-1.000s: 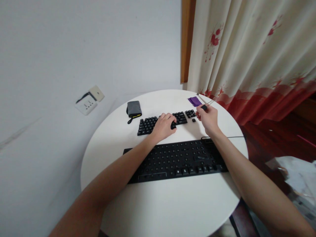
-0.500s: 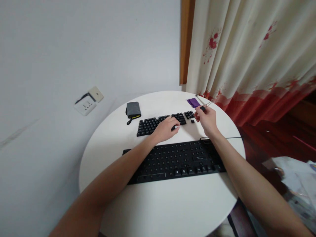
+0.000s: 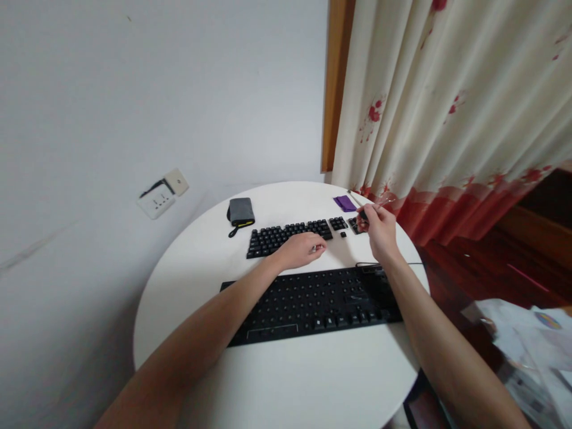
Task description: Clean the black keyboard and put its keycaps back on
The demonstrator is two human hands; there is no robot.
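Observation:
My left hand (image 3: 300,250) rests on the white round table (image 3: 286,381) just below a laid-out row of loose black keycaps (image 3: 288,233), its fingers pinched on a small keycap that is mostly hidden. My right hand (image 3: 379,233) hovers at the right end of that row, closed on a small black-tipped tool (image 3: 363,215) with thin wires. A single keycap (image 3: 343,235) lies apart between my hands. Nearer to me lies a black keyboard (image 3: 313,301) with most of its caps off.
A grey pouch with yellow trim (image 3: 240,211) lies at the table's far left, and a purple cloth (image 3: 344,203) at the far right edge. A thin cable (image 3: 411,263) leaves the keyboard rightward. A curtain (image 3: 447,119) hangs right; a wall socket (image 3: 156,199) sits left.
My left hand has pulled back from the keycap row toward me, fingers still pinched. My right hand stays at the row's right end. The camera has tilted up a little.

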